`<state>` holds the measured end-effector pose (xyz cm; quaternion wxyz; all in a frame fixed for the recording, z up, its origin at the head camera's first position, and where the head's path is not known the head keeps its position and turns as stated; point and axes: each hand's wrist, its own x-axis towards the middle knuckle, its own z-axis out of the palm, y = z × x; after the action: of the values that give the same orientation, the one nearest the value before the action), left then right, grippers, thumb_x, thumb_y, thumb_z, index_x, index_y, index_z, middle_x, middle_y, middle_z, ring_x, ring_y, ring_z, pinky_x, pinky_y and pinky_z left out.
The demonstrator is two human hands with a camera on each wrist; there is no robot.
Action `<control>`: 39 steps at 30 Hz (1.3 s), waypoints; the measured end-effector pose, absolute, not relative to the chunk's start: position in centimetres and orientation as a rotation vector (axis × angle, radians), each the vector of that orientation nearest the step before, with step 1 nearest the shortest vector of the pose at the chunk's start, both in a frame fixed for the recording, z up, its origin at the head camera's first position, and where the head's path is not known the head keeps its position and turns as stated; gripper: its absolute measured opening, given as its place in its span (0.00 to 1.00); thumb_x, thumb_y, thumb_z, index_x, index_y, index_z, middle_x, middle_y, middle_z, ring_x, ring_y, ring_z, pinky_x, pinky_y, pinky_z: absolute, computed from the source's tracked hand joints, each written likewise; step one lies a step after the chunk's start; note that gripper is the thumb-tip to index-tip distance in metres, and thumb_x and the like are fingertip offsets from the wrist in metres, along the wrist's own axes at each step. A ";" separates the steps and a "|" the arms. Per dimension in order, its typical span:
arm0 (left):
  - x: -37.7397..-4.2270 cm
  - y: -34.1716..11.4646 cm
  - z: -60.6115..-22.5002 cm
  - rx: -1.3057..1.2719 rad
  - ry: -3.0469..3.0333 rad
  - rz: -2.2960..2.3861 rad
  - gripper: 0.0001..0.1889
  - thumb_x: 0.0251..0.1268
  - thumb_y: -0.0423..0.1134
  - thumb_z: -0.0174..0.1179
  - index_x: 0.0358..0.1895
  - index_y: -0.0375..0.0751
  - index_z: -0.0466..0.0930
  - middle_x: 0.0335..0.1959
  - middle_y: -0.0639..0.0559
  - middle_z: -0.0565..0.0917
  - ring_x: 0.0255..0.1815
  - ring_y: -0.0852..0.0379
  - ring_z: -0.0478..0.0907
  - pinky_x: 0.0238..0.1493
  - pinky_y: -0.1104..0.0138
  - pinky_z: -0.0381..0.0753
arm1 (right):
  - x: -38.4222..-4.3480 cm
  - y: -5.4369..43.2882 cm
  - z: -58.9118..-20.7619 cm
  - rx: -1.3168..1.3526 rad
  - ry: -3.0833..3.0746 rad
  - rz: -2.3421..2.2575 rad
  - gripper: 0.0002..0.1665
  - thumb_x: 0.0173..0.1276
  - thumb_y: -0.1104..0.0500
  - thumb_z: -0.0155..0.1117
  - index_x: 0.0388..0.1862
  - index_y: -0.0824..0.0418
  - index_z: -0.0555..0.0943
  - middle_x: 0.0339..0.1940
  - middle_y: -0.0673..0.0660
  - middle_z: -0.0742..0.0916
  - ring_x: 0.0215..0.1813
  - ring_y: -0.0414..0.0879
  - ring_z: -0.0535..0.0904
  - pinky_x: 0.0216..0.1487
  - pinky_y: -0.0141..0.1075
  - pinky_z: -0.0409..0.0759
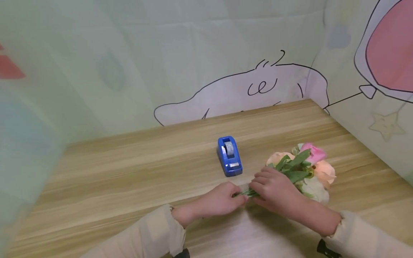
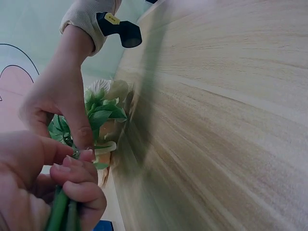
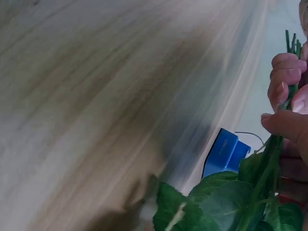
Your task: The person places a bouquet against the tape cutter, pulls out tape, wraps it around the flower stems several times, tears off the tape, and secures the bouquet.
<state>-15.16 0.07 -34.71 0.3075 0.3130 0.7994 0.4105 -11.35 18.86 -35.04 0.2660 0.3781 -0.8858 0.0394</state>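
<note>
A bouquet of artificial-looking flowers [image 1: 323, 171], pink, peach and white with green leaves, is held over the right part of the table, blooms to the right. My right hand [image 1: 275, 188] grips its stems just below the leaves. Lower on the same green stems [image 2: 58, 209], my left hand [image 1: 222, 199] curls its fingers round them, as the left wrist view shows. In the right wrist view the stem ends [image 3: 292, 42] poke out past the left hand, and the two hands are close together. Behind them stands a blue tape dispenser [image 1: 229, 157] with a roll of clear tape.
The wooden table [image 1: 129, 172] meets a pale green cloth backdrop [image 1: 145, 53] with cartoon drawings at its back and sides. Dark devices are strapped near both cuffs, one plain in the left wrist view [image 2: 130, 34].
</note>
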 end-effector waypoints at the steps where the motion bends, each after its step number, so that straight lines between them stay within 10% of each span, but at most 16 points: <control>1: -15.2 0.1 -34.7 0.833 2.109 1.086 0.17 0.66 0.36 0.53 0.17 0.38 0.71 0.10 0.59 0.62 0.10 0.64 0.56 0.11 0.73 0.54 | -11.4 18.9 -35.1 1.031 -2.384 0.090 0.18 0.36 0.55 0.79 0.25 0.60 0.82 0.25 0.53 0.85 0.32 0.46 0.81 0.44 0.42 0.77; 12: -15.3 0.0 -34.4 0.846 2.091 1.079 0.16 0.66 0.36 0.53 0.18 0.35 0.73 0.09 0.59 0.61 0.10 0.64 0.55 0.11 0.73 0.53 | -11.2 19.2 -33.8 1.010 -2.662 0.189 0.24 0.45 0.46 0.75 0.35 0.61 0.83 0.33 0.52 0.85 0.38 0.46 0.81 0.46 0.44 0.75; 39: -15.7 -0.3 -35.1 0.578 1.849 1.344 0.11 0.67 0.30 0.51 0.38 0.23 0.79 0.18 0.55 0.73 0.17 0.65 0.65 0.20 0.76 0.63 | -11.9 18.9 -35.5 1.088 -2.195 0.038 0.18 0.44 0.52 0.72 0.14 0.57 0.72 0.15 0.48 0.79 0.20 0.42 0.73 0.32 0.36 0.66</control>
<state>-15.72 -0.30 -35.10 0.3819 0.2265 0.7249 0.5267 -11.88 18.94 -35.54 0.3389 0.4179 -0.8428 0.0145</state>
